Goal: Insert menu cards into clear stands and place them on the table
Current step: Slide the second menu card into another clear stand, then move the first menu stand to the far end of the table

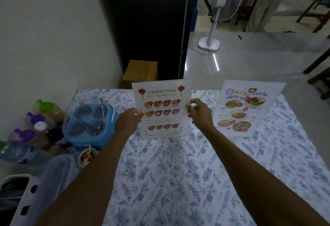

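Both hands grip Chinese food menu stand [161,108] upright on floral tablecloth [178,172]: L hand [129,118] pinches its left edge, R hand [198,112] its right edge. Thai menu stand [245,108] stands nearby, right.

pretty dim overall, kind of murky and soft. brightest bit is the glossy floor [250,61] top right, with white streaks of glare on it. wide-angle lens bends the edges, and the bottles [34,124] on the left look blurry.
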The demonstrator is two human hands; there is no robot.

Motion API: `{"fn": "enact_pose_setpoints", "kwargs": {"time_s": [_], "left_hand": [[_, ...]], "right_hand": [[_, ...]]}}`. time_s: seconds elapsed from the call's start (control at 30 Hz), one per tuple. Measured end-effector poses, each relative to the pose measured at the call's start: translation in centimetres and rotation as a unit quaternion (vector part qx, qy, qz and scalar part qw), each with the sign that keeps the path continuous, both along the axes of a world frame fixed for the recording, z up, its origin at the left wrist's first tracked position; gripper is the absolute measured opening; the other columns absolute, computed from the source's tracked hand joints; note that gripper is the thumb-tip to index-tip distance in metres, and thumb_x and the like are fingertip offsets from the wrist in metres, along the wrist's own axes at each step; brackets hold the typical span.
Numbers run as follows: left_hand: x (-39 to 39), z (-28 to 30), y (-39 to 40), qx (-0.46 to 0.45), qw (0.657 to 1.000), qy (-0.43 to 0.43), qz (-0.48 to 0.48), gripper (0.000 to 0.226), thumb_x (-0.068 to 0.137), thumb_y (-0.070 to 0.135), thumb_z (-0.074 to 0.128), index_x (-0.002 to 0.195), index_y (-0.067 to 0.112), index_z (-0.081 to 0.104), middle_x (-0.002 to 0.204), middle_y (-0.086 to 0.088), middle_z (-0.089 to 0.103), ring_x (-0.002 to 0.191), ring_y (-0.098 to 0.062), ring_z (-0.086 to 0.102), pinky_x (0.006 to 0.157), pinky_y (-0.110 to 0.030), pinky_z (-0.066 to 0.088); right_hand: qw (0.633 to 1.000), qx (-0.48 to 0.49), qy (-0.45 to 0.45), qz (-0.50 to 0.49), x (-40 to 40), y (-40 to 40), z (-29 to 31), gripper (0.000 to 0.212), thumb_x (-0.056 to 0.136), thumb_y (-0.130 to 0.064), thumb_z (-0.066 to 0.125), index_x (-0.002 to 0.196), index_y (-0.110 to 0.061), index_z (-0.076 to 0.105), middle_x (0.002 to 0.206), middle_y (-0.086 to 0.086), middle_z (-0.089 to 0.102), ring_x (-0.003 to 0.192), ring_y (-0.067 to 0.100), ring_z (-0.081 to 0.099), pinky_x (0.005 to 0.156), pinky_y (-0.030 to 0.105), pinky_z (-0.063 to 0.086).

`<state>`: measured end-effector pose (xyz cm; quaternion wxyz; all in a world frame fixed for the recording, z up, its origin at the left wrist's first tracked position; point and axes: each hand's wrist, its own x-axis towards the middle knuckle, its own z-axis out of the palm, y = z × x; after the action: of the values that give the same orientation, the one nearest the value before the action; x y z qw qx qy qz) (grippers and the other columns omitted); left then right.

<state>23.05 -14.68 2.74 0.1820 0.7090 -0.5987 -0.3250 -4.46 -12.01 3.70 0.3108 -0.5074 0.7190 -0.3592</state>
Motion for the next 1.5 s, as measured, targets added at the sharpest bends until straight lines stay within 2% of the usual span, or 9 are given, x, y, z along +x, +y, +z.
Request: {"fn": "enact_pose_setpoints", "kwargs": {"time_s": [0.17, 0.27, 0.47, 0.6, 0.83, 1.03, 1.37, 1.43, 1.5], "left_hand": [[-0.2, -0.3, -0.1, 0.005, 1.000, -0.007, 0.005, 0.034, 0.094, 0.053, 0.054, 0.075, 0.025, 0.057, 0.067, 0.005, 0.071, 0.070, -0.019, 0.070, 0.079, -0.045, 0.059], [-0.2, -0.1, 0.0, 0.010, 1.000, -0.006, -0.005, 0.032, 0.095, 0.053, 0.053, 0.085, 0.024, 0.062, 0.070, 0.002, 0.072, 0.072, -0.021, 0.071, 0.079, -0.045, 0.060], [-0.6, 0.6, 0.7, 0.033, 0.998, -0.053, -0.012, 0.048, 0.092, 0.062, 0.047, 0.112, 0.020, 0.057, 0.094, -0.003, 0.075, 0.088, -0.026, 0.071, 0.086, -0.049, 0.057], [-0.8, 0.9, 1.3, 0.060, 0.997, -0.056, -0.003, 0.068, 0.082, 0.073, 0.049, 0.121, 0.017, 0.045, 0.111, -0.011, 0.071, 0.092, -0.031, 0.071, 0.087, -0.051, 0.057], [-2.2, 2.5, 2.7, 0.066, 0.996, -0.059, -0.007, 0.082, 0.078, 0.081, 0.045, 0.124, 0.013, 0.042, 0.122, -0.012, 0.066, 0.095, -0.032, 0.071, 0.087, -0.049, 0.057], [-4.6, 3.7, 4.7, 0.042, 0.996, -0.071, -0.017, 0.073, 0.083, 0.074, 0.045, 0.125, 0.015, 0.040, 0.124, -0.010, 0.065, 0.096, -0.032, 0.071, 0.089, -0.047, 0.055], [-12.6, 1.9, 5.1, 0.051, 0.997, -0.032, -0.046, 0.113, 0.062, 0.097, 0.029, 0.143, 0.019, 0.031, 0.125, -0.008, 0.067, 0.100, -0.032, 0.070, 0.095, -0.056, 0.052], [-15.4, 1.8, 5.5, 0.061, 0.996, -0.014, -0.065, 0.109, 0.065, 0.096, 0.032, 0.145, 0.022, 0.031, 0.125, -0.007, 0.068, 0.103, -0.032, 0.069, 0.100, -0.054, 0.048], [-18.0, 1.7, 5.9, 0.062, 0.994, -0.003, -0.086, 0.110, 0.065, 0.094, 0.034, 0.145, 0.020, 0.032, 0.123, -0.009, 0.067, 0.102, -0.032, 0.070, 0.095, -0.049, 0.053]], "right_hand": [[1.000, 0.017, -0.022, -0.007, 0.0, -0.1, -0.3, 0.020, 0.099, -0.035, 0.056, 0.109, -0.019, 0.062, 0.094, 0.005, 0.074, 0.075, 0.016, 0.073, 0.071, 0.048, 0.064], [0.999, 0.030, -0.043, -0.008, 0.1, -0.2, 0.1, 0.021, 0.098, -0.031, 0.059, 0.110, -0.015, 0.062, 0.098, 0.010, 0.074, 0.077, 0.019, 0.073, 0.069, 0.042, 0.064], [0.999, 0.026, -0.039, 0.016, -0.6, 0.8, 1.3, 0.038, 0.096, -0.036, 0.063, 0.130, -0.020, 0.057, 0.102, 0.010, 0.075, 0.076, 0.017, 0.073, 0.062, 0.034, 0.061], [0.999, 0.033, -0.038, 0.002, -1.3, 2.1, 1.5, 0.056, 0.091, -0.038, 0.068, 0.140, -0.021, 0.047, 0.101, 0.009, 0.075, 0.079, 0.019, 0.073, 0.069, 0.044, 0.064], [0.999, 0.040, -0.020, -0.015, -2.6, 4.6, 2.2, 0.061, 0.088, -0.041, 0.071, 0.140, -0.020, 0.046, 0.095, 0.006, 0.075, 0.075, 0.019, 0.074, 0.069, 0.045, 0.064], [0.999, 0.044, -0.017, -0.022, -3.9, 7.6, 3.2, 0.062, 0.088, -0.043, 0.071, 0.139, -0.020, 0.045, 0.093, 0.004, 0.073, 0.075, 0.017, 0.074, 0.067, 0.044, 0.064], [0.996, 0.046, -0.018, -0.076, -10.4, 12.4, 3.2, 0.058, 0.087, -0.046, 0.070, 0.136, -0.024, 0.046, 0.096, 0.005, 0.074, 0.073, 0.015, 0.074, 0.067, 0.042, 0.064], [0.995, 0.057, -0.017, -0.086, -12.4, 13.2, 2.8, 0.057, 0.088, -0.046, 0.069, 0.135, -0.025, 0.047, 0.101, 0.006, 0.074, 0.073, 0.016, 0.074, 0.068, 0.045, 0.064], [0.993, 0.071, -0.029, -0.094, -14.5, 13.5, 2.3, 0.058, 0.087, -0.046, 0.070, 0.135, -0.024, 0.046, 0.098, 0.005, 0.075, 0.074, 0.017, 0.075, 0.069, 0.046, 0.064]]}}
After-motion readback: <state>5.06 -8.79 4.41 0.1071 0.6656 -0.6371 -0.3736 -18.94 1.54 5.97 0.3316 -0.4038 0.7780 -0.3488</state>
